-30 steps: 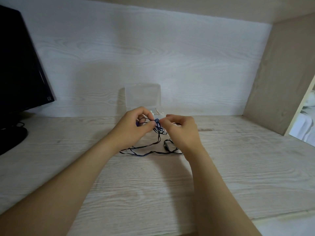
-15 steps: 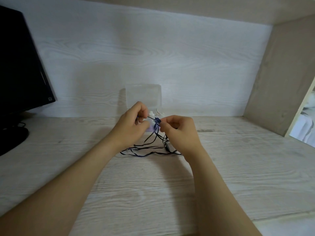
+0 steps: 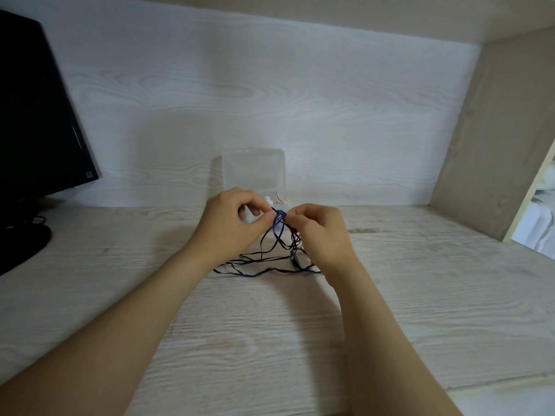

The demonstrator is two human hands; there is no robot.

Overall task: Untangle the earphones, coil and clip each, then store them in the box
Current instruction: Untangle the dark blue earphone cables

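A tangle of thin black and dark blue earphone cables (image 3: 264,259) lies on the wooden desk, with its knotted top lifted between my hands. My left hand (image 3: 232,225) pinches the cables at the knot (image 3: 279,216) from the left. My right hand (image 3: 321,235) pinches the same knot from the right, and the strands hang down from it to the desk. A small dark inline control (image 3: 295,259) hangs beside my right wrist. Behind my hands stands a clear plastic box (image 3: 253,171) with its lid up; small white pieces and a metal clip (image 3: 277,199) show at its front.
A black monitor (image 3: 36,115) with its round base (image 3: 21,244) stands at the left. A wooden side panel (image 3: 495,139) closes the desk on the right, and the white wall runs behind the box. The desk's front edge (image 3: 495,385) is at lower right.
Both hands have lifted the knot a little higher off the desk, so the strands hang longer and straighter. My left fingers have shifted their pinch on the knot.
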